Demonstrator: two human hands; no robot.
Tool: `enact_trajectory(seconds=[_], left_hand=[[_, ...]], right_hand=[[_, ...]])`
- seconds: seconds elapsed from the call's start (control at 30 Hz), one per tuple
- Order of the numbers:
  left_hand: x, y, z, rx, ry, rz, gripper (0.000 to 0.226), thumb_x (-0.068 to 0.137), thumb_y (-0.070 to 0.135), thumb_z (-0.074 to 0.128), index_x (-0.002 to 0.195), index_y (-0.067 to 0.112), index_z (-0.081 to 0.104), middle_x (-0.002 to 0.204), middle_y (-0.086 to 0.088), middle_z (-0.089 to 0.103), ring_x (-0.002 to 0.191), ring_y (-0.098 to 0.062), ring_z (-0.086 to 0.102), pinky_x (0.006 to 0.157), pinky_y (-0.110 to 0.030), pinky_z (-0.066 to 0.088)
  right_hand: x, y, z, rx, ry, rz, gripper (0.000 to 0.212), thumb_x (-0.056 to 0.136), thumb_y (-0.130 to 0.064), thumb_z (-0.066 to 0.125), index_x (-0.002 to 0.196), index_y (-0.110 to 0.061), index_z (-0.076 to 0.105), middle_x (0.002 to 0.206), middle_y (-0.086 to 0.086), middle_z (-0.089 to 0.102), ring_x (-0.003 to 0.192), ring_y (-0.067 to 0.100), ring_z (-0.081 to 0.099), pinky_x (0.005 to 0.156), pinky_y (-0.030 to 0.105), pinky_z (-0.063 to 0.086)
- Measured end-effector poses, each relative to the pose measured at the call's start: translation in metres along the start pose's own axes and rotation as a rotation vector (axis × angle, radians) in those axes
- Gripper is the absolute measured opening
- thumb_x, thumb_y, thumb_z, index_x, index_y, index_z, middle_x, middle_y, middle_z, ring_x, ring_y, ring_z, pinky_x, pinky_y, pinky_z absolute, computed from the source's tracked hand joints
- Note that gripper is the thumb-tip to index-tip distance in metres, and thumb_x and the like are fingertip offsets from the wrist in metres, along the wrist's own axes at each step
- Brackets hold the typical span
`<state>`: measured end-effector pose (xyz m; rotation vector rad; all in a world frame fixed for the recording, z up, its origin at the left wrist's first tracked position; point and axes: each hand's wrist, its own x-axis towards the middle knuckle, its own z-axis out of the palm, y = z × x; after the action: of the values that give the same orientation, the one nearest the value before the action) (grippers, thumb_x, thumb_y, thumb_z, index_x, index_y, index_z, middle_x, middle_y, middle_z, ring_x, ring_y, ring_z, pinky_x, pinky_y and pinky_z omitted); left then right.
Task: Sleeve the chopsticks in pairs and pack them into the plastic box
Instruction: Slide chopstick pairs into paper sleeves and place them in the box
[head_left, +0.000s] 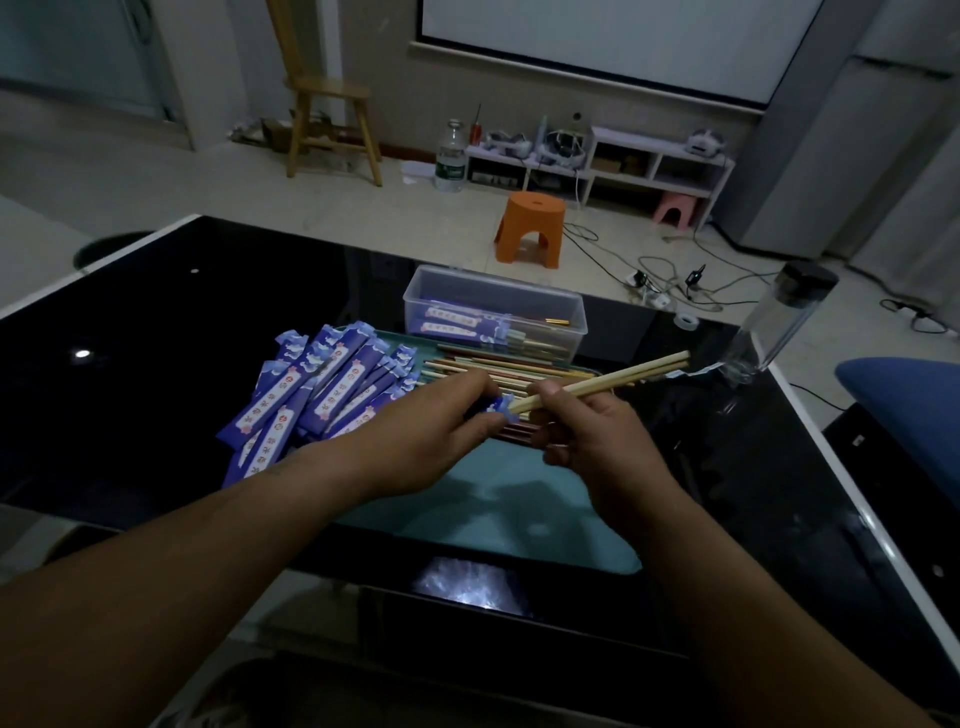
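Chopstick pair (623, 375): gripped by right hand (587, 436), fingers curled; tips at mouth of purple sleeve (496, 404), pinched by left hand (426, 431)

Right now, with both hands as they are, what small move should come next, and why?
Probably the right hand should push the pair of pale wooden chopsticks deeper into the blue printed paper sleeve that the left hand pinches. Their tips sit at the sleeve's mouth and most of their length is bare, so the pair is not ready for the clear plastic box.
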<state>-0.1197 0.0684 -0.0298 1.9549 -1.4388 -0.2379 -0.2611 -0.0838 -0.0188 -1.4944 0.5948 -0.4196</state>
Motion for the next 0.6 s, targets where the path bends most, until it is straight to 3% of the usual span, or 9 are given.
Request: enact_trajectory(seconds=[0.13, 0.23, 0.37, 0.5, 0.6], left_hand=[[0.003, 0.005, 0.002, -0.199, -0.104, -0.116, 0.01, 0.106, 0.027, 0.053, 0.1, 0.02, 0.057, 0.084, 0.002, 0.061, 0.071, -0.011, 0.055, 0.069, -0.037, 0.046], [0.002, 0.001, -0.004, -0.29, -0.146, -0.189, 0.013, 0.106, 0.021, 0.053, 0.099, 0.011, 0.057, 0.074, -0.007, 0.065, 0.065, -0.02, 0.064, 0.064, -0.036, 0.053], [0.0, -0.007, -0.007, -0.279, -0.224, -0.212, 0.011, 0.105, 0.02, 0.055, 0.102, 0.011, 0.061, 0.077, -0.001, 0.067, 0.063, -0.018, 0.065, 0.065, -0.039, 0.054], [0.001, -0.009, -0.003, -0.296, -0.241, -0.22, 0.01, 0.105, 0.021, 0.056, 0.101, 0.014, 0.062, 0.088, -0.006, 0.069, 0.065, -0.019, 0.064, 0.071, -0.049, 0.056], [0.001, -0.009, -0.005, -0.289, -0.211, -0.217, 0.011, 0.105, 0.021, 0.056, 0.1, 0.013, 0.062, 0.083, -0.002, 0.069, 0.062, -0.018, 0.063, 0.068, -0.049, 0.055]], right_hand=[[-0.002, 0.005, 0.011, 0.028, -0.103, 0.089, 0.022, 0.102, -0.032, 0.063, 0.109, -0.013, 0.071, 0.089, 0.006, 0.075, 0.076, 0.019, 0.066, 0.063, 0.029, 0.05], [0.005, 0.002, 0.004, 0.083, 0.085, 0.078, 0.025, 0.103, -0.039, 0.06, 0.112, -0.017, 0.064, 0.098, 0.009, 0.071, 0.074, 0.021, 0.067, 0.061, 0.031, 0.052], [0.013, -0.007, -0.02, 0.115, 0.335, -0.042, 0.022, 0.108, -0.028, 0.052, 0.128, -0.021, 0.056, 0.098, 0.007, 0.063, 0.066, 0.016, 0.064, 0.055, 0.03, 0.053], [0.012, 0.001, -0.017, -0.047, 0.233, 0.009, 0.017, 0.107, -0.02, 0.051, 0.102, -0.013, 0.066, 0.091, 0.012, 0.067, 0.065, 0.019, 0.068, 0.054, 0.029, 0.051], [0.012, 0.006, -0.01, -0.115, 0.245, 0.014, 0.009, 0.108, -0.021, 0.051, 0.105, -0.015, 0.058, 0.089, 0.013, 0.07, 0.061, 0.02, 0.07, 0.051, 0.03, 0.051]])
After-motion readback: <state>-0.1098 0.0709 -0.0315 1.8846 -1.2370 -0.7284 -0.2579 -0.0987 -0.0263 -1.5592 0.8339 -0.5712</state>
